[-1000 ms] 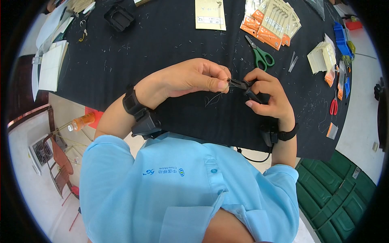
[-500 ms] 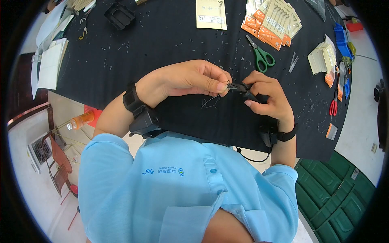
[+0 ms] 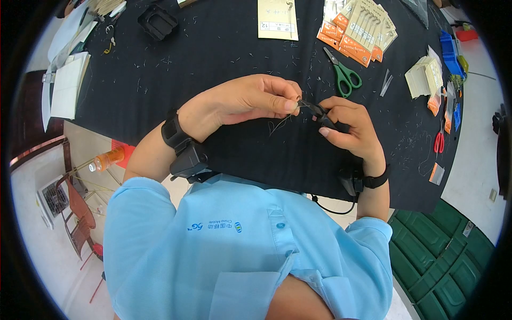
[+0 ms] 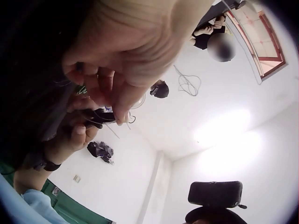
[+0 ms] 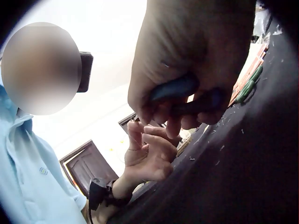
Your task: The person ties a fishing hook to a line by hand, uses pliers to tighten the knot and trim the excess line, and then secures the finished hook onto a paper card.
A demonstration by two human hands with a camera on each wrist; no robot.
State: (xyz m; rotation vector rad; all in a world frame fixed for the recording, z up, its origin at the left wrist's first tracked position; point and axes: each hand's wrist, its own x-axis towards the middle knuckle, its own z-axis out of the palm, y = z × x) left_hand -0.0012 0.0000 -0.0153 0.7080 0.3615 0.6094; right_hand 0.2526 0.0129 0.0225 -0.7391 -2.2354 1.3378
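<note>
Over the black cloth, my left hand [image 3: 256, 100] pinches a small fish hook between thumb and forefinger. The curved hook [image 4: 133, 119] shows at the fingertips in the left wrist view. Thin fishing line [image 3: 277, 127] trails below those fingers in loose loops. My right hand [image 3: 349, 124] grips small dark pliers [image 3: 326, 119], fingers curled round the handles. The jaws of the pliers point left, right at the left fingertips and the line. In the right wrist view the pliers' handles [image 5: 177, 88] look bluish-black, and the left hand [image 5: 149, 156] shows beyond them.
Green-handled scissors [image 3: 347, 78] lie beyond the right hand, near fanned fishing hook packets [image 3: 362, 29]. A cream card [image 3: 277, 21] and a black tray [image 3: 157, 22] sit farther back. Red scissors [image 3: 439, 142] lie on the right, and line clippings dot the cloth [image 3: 213, 58].
The pliers have tilted, their tips now pointing more up and to the left. The left hand has shifted slightly, still pinching the hook, and the trailing line has swung.
</note>
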